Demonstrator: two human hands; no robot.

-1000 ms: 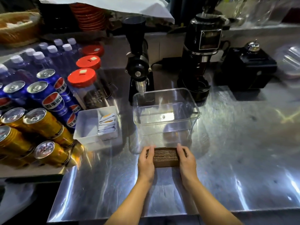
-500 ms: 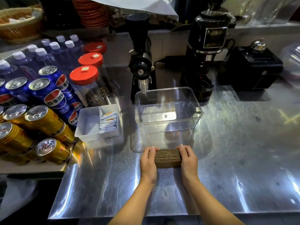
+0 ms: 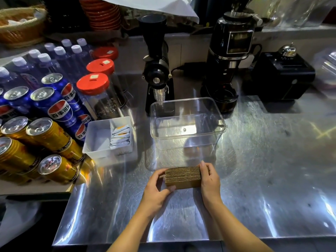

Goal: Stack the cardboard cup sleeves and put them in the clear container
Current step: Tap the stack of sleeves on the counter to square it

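Note:
A stack of brown cardboard cup sleeves (image 3: 183,177) stands on edge on the steel counter, just in front of the clear container (image 3: 187,136). My left hand (image 3: 157,190) grips the stack's left end, thumb under its front corner. My right hand (image 3: 209,180) presses against the right end, fingers curled over the top. The clear container is a rectangular plastic tub with nothing inside, standing a little behind the stack.
A white tray (image 3: 94,142) with sachets sits left of the container. Soda cans (image 3: 45,135), water bottles and red-lidded jars (image 3: 94,88) crowd the left side. Two black coffee grinders (image 3: 158,70) and a black box (image 3: 283,77) stand behind. Bare steel counter (image 3: 272,170) spreads to the right.
The stack has tipped a little so its front face shows. My left hand has shifted from flat against the end to a grip with the thumb under the front corner.

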